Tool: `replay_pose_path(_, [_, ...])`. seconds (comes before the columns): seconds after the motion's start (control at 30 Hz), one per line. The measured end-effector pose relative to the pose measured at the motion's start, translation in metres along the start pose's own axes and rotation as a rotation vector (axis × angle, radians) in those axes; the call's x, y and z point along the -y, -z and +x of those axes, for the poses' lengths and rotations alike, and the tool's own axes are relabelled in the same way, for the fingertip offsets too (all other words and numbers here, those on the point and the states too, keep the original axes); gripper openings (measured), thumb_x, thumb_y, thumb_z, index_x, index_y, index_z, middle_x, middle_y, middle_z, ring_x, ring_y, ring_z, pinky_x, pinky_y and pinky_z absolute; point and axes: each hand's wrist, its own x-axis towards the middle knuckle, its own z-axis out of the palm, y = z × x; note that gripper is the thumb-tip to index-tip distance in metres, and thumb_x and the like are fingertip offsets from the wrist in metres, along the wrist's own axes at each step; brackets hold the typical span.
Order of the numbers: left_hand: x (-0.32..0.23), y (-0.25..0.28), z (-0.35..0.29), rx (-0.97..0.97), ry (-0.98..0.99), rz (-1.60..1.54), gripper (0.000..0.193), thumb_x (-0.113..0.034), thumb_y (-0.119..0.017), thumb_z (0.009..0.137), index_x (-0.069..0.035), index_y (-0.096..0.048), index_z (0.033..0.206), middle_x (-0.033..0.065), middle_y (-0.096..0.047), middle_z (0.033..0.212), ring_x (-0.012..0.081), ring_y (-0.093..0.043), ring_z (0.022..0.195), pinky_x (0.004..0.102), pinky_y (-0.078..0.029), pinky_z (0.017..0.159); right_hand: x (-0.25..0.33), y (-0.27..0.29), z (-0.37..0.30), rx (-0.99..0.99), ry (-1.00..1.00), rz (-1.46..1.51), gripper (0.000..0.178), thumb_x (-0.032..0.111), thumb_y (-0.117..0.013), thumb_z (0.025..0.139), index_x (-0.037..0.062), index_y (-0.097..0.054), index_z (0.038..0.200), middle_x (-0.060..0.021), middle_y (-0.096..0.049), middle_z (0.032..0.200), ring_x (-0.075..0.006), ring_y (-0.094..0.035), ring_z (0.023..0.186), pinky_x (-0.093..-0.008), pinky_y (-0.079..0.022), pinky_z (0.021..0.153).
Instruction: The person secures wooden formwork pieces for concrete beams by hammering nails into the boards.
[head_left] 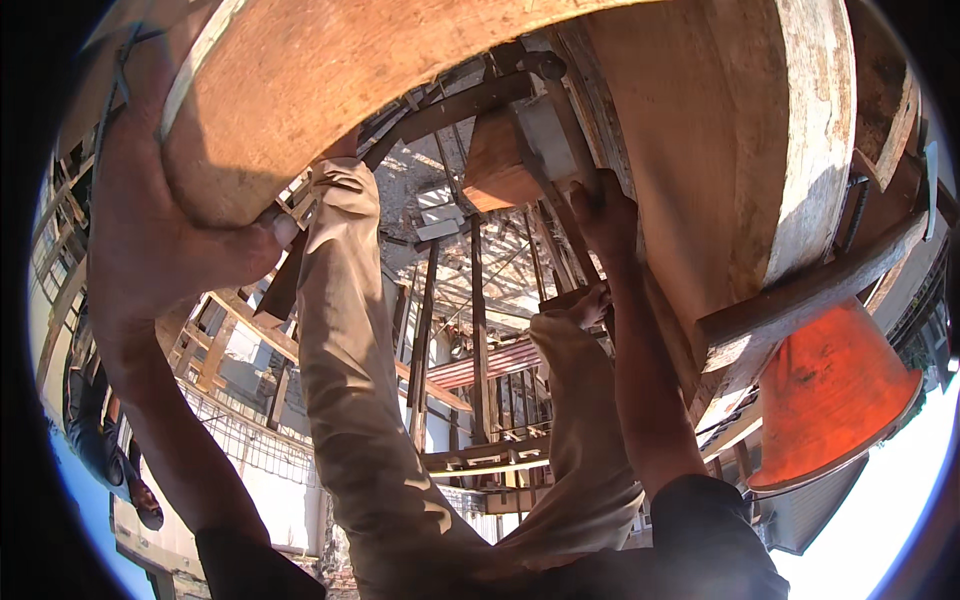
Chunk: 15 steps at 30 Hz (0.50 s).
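My left hand (170,240) grips the end of a broad wooden board (330,90), its thumb pressed against the lower edge. This board arches across the top of the view. My right hand (605,212) is wrapped round the handle of a hammer (570,125), whose dark head points up and away from me. Close to the right hand stands a second, large plank (690,150) with a pale, worn edge. Between the hands a short block-like piece of wood (500,165) shows beyond my knees.
My legs straddle an opening with wooden posts (478,330) and beams, above ground strewn with rubble (420,190). An orange bucket (830,395) is at the right, beside a rounded timber (815,285). Another person (100,440) is at the far left.
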Motion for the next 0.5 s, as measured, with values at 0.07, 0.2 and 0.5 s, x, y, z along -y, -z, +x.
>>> replay_pose_path(0.07, [0.001,-0.008,-0.005,-0.085,-0.027,0.057,0.108,-0.015,-0.072,0.051,-0.006,-0.036,0.152,0.0123,-0.057,0.130,0.0247,-0.058,0.123,0.0376,-0.046,0.106,0.007,0.004,0.008,-0.039,0.074,0.004,0.028,0.031,-0.066,0.090,0.0073,-0.058,0.103,-0.0219,-0.067,0.073,-0.0416,-0.070,0.070,-0.0509,-0.053,0.060])
replay_pose_path(0.2, [-0.001,-0.011,-0.008,-0.116,-0.052,-0.017,0.106,-0.013,-0.073,0.052,-0.007,-0.037,0.152,0.0112,-0.056,0.131,0.0246,-0.056,0.125,0.0366,-0.045,0.106,0.030,0.001,0.045,-0.019,0.079,0.022,0.026,0.029,-0.070,0.090,0.0052,-0.061,0.091,-0.0165,-0.065,0.066,-0.0331,-0.068,0.060,-0.0423,-0.052,0.055])
replay_pose_path(0.5, [0.010,-0.006,-0.021,-0.082,-0.169,0.018,0.106,-0.012,-0.073,0.052,-0.006,-0.038,0.152,0.0112,-0.056,0.131,0.0244,-0.056,0.124,0.0362,-0.045,0.106,0.048,-0.005,0.055,-0.243,0.426,0.321,0.029,0.032,-0.069,0.088,0.0028,-0.063,0.090,-0.0206,-0.067,0.070,-0.0367,-0.070,0.065,-0.0436,-0.056,0.060])
